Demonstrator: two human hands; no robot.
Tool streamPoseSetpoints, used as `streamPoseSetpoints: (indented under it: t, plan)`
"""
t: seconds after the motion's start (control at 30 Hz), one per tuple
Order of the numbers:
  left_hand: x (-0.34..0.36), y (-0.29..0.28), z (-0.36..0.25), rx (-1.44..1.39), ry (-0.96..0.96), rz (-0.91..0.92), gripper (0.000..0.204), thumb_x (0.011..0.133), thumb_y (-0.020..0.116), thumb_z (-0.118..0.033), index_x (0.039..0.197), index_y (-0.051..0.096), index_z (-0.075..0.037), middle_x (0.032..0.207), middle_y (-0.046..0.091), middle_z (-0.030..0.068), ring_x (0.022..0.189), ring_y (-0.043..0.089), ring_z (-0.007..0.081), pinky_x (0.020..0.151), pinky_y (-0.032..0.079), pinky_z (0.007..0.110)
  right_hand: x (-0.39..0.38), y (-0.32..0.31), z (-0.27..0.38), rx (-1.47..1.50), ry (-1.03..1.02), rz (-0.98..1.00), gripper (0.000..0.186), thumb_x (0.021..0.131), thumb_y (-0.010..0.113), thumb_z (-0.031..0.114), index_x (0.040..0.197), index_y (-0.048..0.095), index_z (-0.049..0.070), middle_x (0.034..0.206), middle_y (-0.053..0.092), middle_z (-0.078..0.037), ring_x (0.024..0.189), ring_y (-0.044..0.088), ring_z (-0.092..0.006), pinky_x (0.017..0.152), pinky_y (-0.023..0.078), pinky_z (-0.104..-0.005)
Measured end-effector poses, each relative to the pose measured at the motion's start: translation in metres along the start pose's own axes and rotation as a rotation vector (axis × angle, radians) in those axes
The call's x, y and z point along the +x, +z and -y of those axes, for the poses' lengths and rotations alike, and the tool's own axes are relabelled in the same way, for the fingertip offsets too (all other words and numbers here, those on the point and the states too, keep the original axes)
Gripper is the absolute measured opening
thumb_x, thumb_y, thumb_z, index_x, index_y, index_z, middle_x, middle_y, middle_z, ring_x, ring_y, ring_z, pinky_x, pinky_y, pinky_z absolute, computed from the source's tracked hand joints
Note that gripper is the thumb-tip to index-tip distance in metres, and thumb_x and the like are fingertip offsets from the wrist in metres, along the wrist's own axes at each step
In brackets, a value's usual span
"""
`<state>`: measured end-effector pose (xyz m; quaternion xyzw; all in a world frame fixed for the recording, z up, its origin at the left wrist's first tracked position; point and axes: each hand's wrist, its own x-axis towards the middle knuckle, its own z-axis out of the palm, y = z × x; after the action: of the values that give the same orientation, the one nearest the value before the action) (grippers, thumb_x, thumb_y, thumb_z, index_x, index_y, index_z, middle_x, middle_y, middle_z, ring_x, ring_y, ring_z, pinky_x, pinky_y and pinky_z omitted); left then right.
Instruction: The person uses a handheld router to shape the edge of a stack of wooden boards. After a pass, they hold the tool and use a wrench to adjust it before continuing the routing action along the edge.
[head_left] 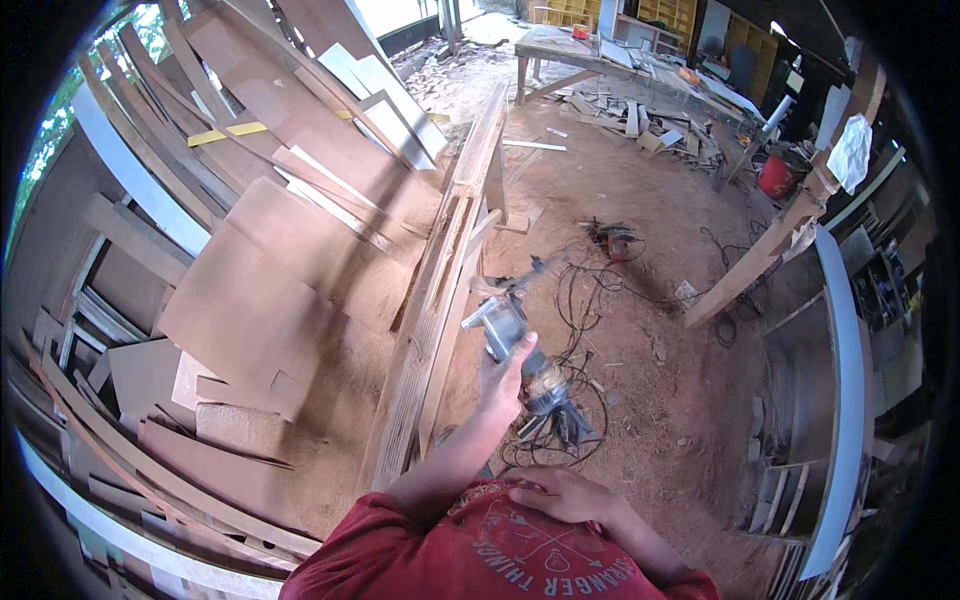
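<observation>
My left hand [503, 382] is closed around a grey-blue hand-held power tool [503, 325], whose exact kind I cannot make out. It is held just right of a long grooved wooden beam [415, 390]. My right hand [567, 494] lies with its fingers flat against the front of the red shirt [450, 550], next to some wood shavings [480, 492], and holds nothing that I can see. Beyond the left hand is another dark grey tool [548, 390] with cords around it, partly hidden by the hand.
A red and black power tool [617, 242] lies on the dusty floor among black cables [585, 310]. Brown boards [255, 300] lean and lie at the left. A wooden post [745, 268] stands at the right. Far back are a cluttered workbench [570, 47] and scrap pieces [650, 130].
</observation>
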<state>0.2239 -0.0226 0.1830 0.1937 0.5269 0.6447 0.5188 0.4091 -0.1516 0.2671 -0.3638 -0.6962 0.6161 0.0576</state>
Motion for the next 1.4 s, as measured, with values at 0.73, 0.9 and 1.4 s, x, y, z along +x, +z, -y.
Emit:
streamPoseSetpoints:
  t: [0.73,0.9,1.4]
  plan:
    - [-0.065,-0.080,-0.129,0.795,0.789,0.629,0.083,0.091,0.094,-0.046,0.150,0.060,0.002,0.139,0.070,0.0225,0.122,0.072,0.0340,0.108,0.058,0.044,0.120,-0.072,-0.030,-0.539,-0.724,-0.796,0.063,0.074,0.093,0.036,0.131,0.076,0.014,0.132,0.078,-0.012,0.131,0.074,-0.0343,0.121,0.052,-0.0549]
    - [-0.061,-0.039,-0.109,0.668,0.757,0.626,0.094,0.081,0.102,-0.018,0.159,0.052,-0.001,0.146,0.069,0.0169,0.135,0.071,0.0298,0.118,0.054,0.042,0.133,-0.049,-0.024,-0.156,-0.499,-0.693,0.068,0.075,0.094,0.032,0.135,0.071,0.008,0.132,0.076,-0.015,0.126,0.075,-0.0384,0.108,0.059,-0.0494]
    - [-0.036,-0.060,-0.123,0.384,0.346,0.929,0.073,0.114,0.068,-0.036,0.169,0.046,0.006,0.166,0.059,0.0198,0.159,0.051,0.0307,0.132,0.038,0.046,0.149,-0.017,-0.035,0.124,-0.545,-0.727,0.066,0.066,0.104,0.024,0.122,0.078,0.004,0.112,0.083,-0.010,0.102,0.082,-0.0215,0.092,0.064,-0.0395]
